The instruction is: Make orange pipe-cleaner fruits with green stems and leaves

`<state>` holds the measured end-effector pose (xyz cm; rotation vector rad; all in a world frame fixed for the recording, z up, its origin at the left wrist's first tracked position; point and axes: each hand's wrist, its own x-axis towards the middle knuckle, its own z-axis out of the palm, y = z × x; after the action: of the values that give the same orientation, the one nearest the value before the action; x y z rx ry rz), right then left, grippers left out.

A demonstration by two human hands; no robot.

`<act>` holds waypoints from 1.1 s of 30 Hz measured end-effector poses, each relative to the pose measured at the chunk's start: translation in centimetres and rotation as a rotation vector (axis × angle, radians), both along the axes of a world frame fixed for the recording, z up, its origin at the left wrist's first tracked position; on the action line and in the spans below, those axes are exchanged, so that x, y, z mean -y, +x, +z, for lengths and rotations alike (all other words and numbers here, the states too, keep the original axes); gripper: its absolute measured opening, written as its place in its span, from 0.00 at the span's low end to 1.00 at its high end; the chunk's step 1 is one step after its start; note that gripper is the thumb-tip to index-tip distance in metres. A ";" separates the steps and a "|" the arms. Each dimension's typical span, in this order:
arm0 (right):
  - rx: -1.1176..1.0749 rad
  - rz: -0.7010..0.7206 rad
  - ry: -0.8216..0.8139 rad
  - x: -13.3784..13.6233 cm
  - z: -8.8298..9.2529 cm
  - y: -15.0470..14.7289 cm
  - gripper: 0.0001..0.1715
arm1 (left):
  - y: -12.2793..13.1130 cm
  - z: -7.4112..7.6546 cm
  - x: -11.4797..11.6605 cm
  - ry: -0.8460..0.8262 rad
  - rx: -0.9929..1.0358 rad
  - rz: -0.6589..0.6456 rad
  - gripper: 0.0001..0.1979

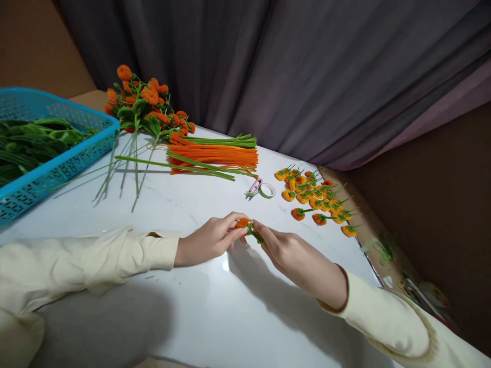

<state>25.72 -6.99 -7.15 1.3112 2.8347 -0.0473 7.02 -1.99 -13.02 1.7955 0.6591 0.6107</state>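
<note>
Small orange fuzzy flower head with a green base and stem (243,224) is up in both hands, roughly mid-view, over a glossy white tabletop (199,306). Closest to the camera you've got two baggy cream-coloured sleeves (115,258) coming in from either side. Left hand (215,236) has its thumb and fingers pinched around the orange part, while the right hand (286,248) grips the green bit with fingers bunched in narrow; can't really tell what its hidden fingers are doing. Further out, just past the hands, there's a pair of little pink-handled scissors (253,189) right beside a roll of green tape (262,192). Off to the right is a loose cluster of yellow-orange fuzzy flower heads (315,203), most with thin stems pointing away. Over on the left sits a bright blue perforated plastic basket (76,163) with a pile of fuzzy green leaves (34,145) in it. Behind the scissors lies a bundle of straight orange fuzzy stems (213,153), with a few green ones across it. Farther back, a bunch of orange flowers with green leaves (149,97) lies next to the basket, then a dark grey draped curtain (245,61).
</note>
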 end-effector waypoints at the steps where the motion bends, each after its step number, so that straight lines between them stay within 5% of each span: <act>1: -0.023 -0.012 -0.029 -0.1 0.1 0.0 0.17 | 0.0 0.0 0.0 0.014 -0.007 0.000 0.11; 7: -0.161 -0.132 -0.123 -0.5 -0.1 0.1 0.08 | 0.0 -0.3 0.0 0.032 -0.013 0.005 0.11; 12: -0.081 -0.114 -0.085 -0.2 0.3 0.1 0.08 | -0.1 -0.4 0.0 0.070 -0.020 0.000 0.11; 21: -0.154 -0.200 -0.296 -0.6 0.8 -0.3 0.09 | -0.3 -0.7 0.2 0.207 -0.071 -0.036 0.12; 28: -0.274 -0.463 -0.782 -1.5 2.7 -0.3 0.12 | -0.3 -0.3 -0.1 0.067 -0.010 -0.062 0.14; 33: -0.501 -0.528 -1.104 -2.3 3.0 0.3 0.11 | -0.4 -0.2 -0.1 0.070 0.045 -0.103 0.12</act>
<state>26.04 -4.72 -4.18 1.7059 1.9000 -1.8047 6.65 -1.85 -13.19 1.8629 0.5167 0.6092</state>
